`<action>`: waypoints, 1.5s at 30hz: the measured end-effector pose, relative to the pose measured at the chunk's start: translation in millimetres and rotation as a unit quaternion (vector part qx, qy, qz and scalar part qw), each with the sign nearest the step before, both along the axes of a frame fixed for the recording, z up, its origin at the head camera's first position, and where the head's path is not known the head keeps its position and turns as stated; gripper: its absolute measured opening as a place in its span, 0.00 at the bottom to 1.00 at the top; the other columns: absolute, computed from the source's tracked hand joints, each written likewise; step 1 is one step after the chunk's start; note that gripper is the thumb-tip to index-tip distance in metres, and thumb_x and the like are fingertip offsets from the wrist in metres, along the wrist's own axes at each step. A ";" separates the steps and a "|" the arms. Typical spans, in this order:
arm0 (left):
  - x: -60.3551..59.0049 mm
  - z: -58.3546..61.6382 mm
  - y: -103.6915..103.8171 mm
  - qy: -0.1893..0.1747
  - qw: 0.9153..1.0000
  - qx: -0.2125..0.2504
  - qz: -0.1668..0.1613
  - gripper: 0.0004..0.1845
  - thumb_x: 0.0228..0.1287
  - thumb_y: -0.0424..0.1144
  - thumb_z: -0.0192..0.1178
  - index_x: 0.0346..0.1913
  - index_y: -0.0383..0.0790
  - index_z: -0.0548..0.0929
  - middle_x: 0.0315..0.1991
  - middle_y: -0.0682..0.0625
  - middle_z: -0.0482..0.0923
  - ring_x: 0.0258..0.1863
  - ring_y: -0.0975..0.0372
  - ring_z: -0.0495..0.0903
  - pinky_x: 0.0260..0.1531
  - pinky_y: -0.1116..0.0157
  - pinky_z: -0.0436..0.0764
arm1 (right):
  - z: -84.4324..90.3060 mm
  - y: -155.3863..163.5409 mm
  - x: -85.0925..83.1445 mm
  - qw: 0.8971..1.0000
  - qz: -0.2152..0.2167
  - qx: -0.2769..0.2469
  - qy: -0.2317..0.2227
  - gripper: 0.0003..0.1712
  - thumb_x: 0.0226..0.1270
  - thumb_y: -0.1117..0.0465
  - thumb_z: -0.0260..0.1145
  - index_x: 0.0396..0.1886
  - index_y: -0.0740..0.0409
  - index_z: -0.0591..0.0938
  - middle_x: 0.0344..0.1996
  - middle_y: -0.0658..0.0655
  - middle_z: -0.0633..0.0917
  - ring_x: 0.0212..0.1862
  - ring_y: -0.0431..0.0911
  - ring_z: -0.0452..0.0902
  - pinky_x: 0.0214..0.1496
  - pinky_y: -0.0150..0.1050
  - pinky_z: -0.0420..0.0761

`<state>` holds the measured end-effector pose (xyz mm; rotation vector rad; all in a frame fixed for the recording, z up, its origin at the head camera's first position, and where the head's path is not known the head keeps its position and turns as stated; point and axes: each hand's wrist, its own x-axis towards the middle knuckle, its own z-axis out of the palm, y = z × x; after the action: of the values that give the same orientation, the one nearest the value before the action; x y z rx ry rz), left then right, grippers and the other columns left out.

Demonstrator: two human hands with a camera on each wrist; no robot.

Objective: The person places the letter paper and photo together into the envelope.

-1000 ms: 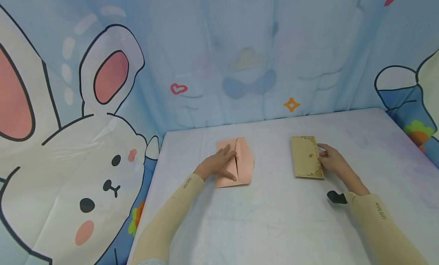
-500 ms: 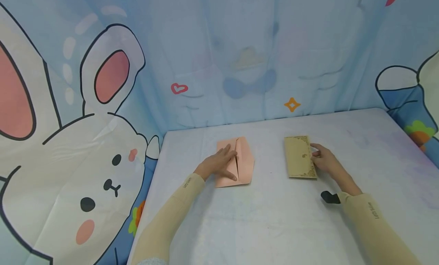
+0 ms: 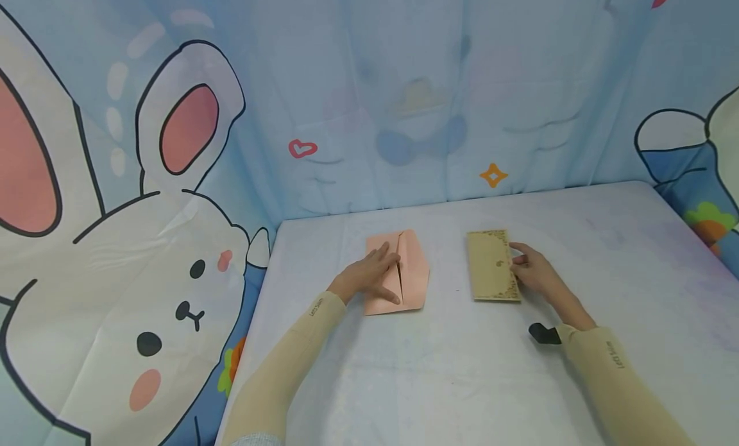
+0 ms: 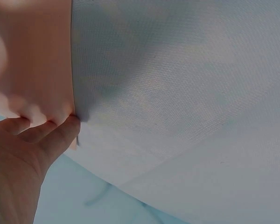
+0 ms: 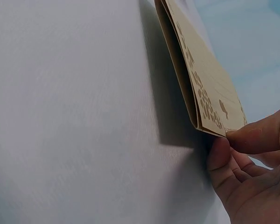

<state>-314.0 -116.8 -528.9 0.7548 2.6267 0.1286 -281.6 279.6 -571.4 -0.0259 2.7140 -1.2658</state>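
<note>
Right hand [image 3: 534, 273], thumb and fingers pinching the near long edge of a folded tan card with a gold ornamental border [image 3: 491, 266], lifting that edge slightly off the pale cloth-covered surface [image 3: 462, 369]. Left hand [image 3: 369, 276], fingers straight and spread, pressing flat on a folded pink paper envelope with an open flap [image 3: 407, 273], well apart to the left. Behind both, a blue cartoon rabbit backdrop [image 3: 173, 176].
</note>
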 end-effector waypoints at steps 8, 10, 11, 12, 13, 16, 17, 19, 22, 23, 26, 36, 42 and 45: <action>1.4 -0.9 -0.8 0.000 1.000 0.001 0.000 0.57 0.50 0.72 0.68 0.79 0.59 0.52 0.83 0.45 0.32 0.82 0.48 0.44 0.70 0.43 0.67 | 5.8 -14.6 -0.2 1.000 -0.001 -0.009 0.000 0.35 0.75 0.69 0.52 0.77 0.73 0.53 0.54 0.78 0.75 0.49 0.62 0.79 0.42 0.41 0.80; 1.6 -0.9 -1.0 0.002 1.000 0.002 -0.001 0.57 0.50 0.72 0.68 0.79 0.59 0.52 0.83 0.45 0.32 0.82 0.47 0.45 0.70 0.43 0.68 | 6.3 -17.9 -0.9 1.000 -0.001 -0.008 0.005 0.35 0.74 0.69 0.53 0.77 0.73 0.53 0.54 0.78 0.75 0.49 0.62 0.79 0.42 0.42 0.80; 1.7 -0.9 -1.2 0.002 1.000 0.002 -0.001 0.57 0.50 0.72 0.68 0.79 0.59 0.52 0.83 0.45 0.32 0.82 0.47 0.45 0.70 0.43 0.68 | 6.6 -19.7 -1.2 1.000 0.000 -0.009 0.007 0.35 0.75 0.69 0.53 0.77 0.73 0.54 0.54 0.78 0.75 0.49 0.62 0.79 0.42 0.42 0.80; 1.9 -0.7 -1.4 0.002 1.000 0.003 -0.002 0.57 0.50 0.72 0.68 0.79 0.59 0.52 0.83 0.45 0.32 0.82 0.47 0.45 0.69 0.43 0.68 | 7.1 -21.5 -1.4 1.000 0.001 -0.008 0.008 0.35 0.75 0.69 0.53 0.77 0.73 0.54 0.54 0.78 0.76 0.49 0.62 0.79 0.42 0.42 0.80; 1.9 -0.6 -1.6 0.001 1.000 0.004 -0.002 0.57 0.50 0.72 0.68 0.79 0.59 0.52 0.83 0.45 0.32 0.82 0.47 0.45 0.70 0.43 0.68 | 7.5 -23.4 -1.7 1.000 0.002 -0.009 0.009 0.35 0.75 0.69 0.53 0.77 0.73 0.54 0.54 0.78 0.76 0.49 0.63 0.79 0.43 0.43 0.80; 1.8 -0.3 -2.0 0.003 1.000 0.006 -0.005 0.57 0.50 0.72 0.68 0.79 0.58 0.52 0.83 0.44 0.32 0.82 0.47 0.45 0.69 0.43 0.68 | 9.4 -28.7 -2.3 1.000 0.005 -0.009 0.008 0.35 0.75 0.69 0.53 0.77 0.72 0.54 0.55 0.78 0.75 0.50 0.63 0.79 0.44 0.44 0.80; 1.8 0.0 -2.0 0.004 1.000 0.005 -0.005 0.57 0.50 0.72 0.67 0.79 0.58 0.52 0.83 0.44 0.32 0.82 0.47 0.45 0.69 0.43 0.68 | 10.2 -30.5 -2.4 1.000 0.006 -0.008 0.006 0.35 0.75 0.68 0.53 0.77 0.71 0.54 0.55 0.78 0.75 0.51 0.63 0.78 0.44 0.44 0.80; 1.7 0.3 -1.8 0.006 1.000 0.004 -0.005 0.57 0.51 0.72 0.67 0.79 0.58 0.52 0.83 0.45 0.32 0.82 0.47 0.45 0.69 0.43 0.68 | 11.6 -33.4 -2.7 1.000 0.008 -0.008 0.004 0.35 0.76 0.68 0.53 0.77 0.71 0.53 0.56 0.78 0.75 0.52 0.63 0.78 0.45 0.45 0.80; 1.8 1.3 -1.0 0.006 1.000 0.003 -0.004 0.57 0.51 0.72 0.67 0.80 0.59 0.51 0.83 0.45 0.32 0.82 0.48 0.45 0.69 0.43 0.68 | 13.1 -37.1 -2.7 1.000 0.012 -0.009 0.004 0.35 0.76 0.68 0.53 0.78 0.70 0.53 0.56 0.78 0.75 0.53 0.64 0.78 0.46 0.45 0.80; 1.8 1.6 -0.7 0.005 1.000 0.003 -0.003 0.57 0.51 0.71 0.67 0.80 0.59 0.51 0.83 0.45 0.32 0.82 0.48 0.45 0.69 0.43 0.68 | 13.4 -38.3 -2.7 1.000 0.014 -0.009 0.005 0.35 0.76 0.68 0.53 0.78 0.70 0.53 0.56 0.78 0.75 0.53 0.64 0.78 0.46 0.45 0.80; 1.8 2.3 0.0 0.003 1.000 0.003 -0.002 0.57 0.51 0.71 0.68 0.79 0.59 0.51 0.83 0.45 0.32 0.82 0.47 0.45 0.70 0.43 0.68 | 13.4 -41.3 -3.4 1.000 0.018 -0.012 0.011 0.35 0.76 0.68 0.53 0.78 0.70 0.54 0.56 0.78 0.75 0.51 0.63 0.78 0.44 0.44 0.80; -0.3 0.9 -0.7 0.002 1.000 -0.005 0.003 0.58 0.50 0.72 0.68 0.80 0.60 0.51 0.83 0.46 0.31 0.82 0.47 0.44 0.70 0.43 0.67 | 12.7 -63.0 -9.5 0.999 0.035 -0.035 0.013 0.35 0.75 0.68 0.54 0.78 0.69 0.54 0.55 0.76 0.76 0.50 0.61 0.80 0.43 0.42 0.82; -0.9 -1.7 -0.1 0.005 1.000 -0.013 0.000 0.59 0.50 0.73 0.67 0.80 0.60 0.49 0.83 0.46 0.30 0.82 0.47 0.44 0.70 0.44 0.68 | 12.4 -77.1 -10.6 0.999 0.037 -0.038 0.012 0.35 0.75 0.69 0.54 0.78 0.68 0.56 0.53 0.75 0.76 0.48 0.59 0.80 0.42 0.41 0.82; -0.6 -2.4 0.2 0.000 1.000 -0.012 0.003 0.59 0.50 0.73 0.67 0.80 0.60 0.49 0.83 0.47 0.30 0.82 0.48 0.43 0.70 0.44 0.67 | 11.4 -82.9 -10.4 0.998 0.039 -0.039 0.008 0.35 0.75 0.69 0.53 0.78 0.67 0.55 0.54 0.75 0.76 0.50 0.60 0.80 0.42 0.41 0.81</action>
<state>-314.7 -116.5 -531.3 0.7387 2.6258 0.0998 -292.0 196.7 -560.0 -0.1513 2.6466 -1.3549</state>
